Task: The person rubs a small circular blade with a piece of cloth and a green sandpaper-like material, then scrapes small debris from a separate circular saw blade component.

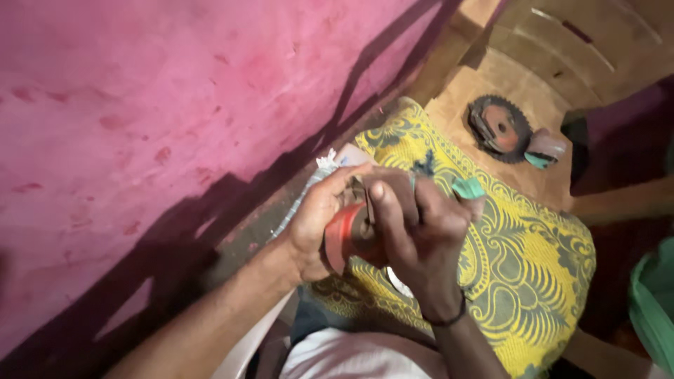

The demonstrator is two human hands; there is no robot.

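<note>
Together both hands (372, 228) clasp red disc (345, 235).

We see our left hand (316, 224) and right hand (421, 238) gripping red round part (344, 235) over yellow patterned cloth (533, 267); rusty sprocket (500, 129) on wooden surface (463, 98) beyond; pink wall (154, 105) left.

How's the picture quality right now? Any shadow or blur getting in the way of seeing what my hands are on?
Head view: tilted, soft all over; hard shadows band the pink wall; left hand and right hand slightly smeared, covering much of the red round part; toothed wheel on the wooden seat dim but readable.
</note>
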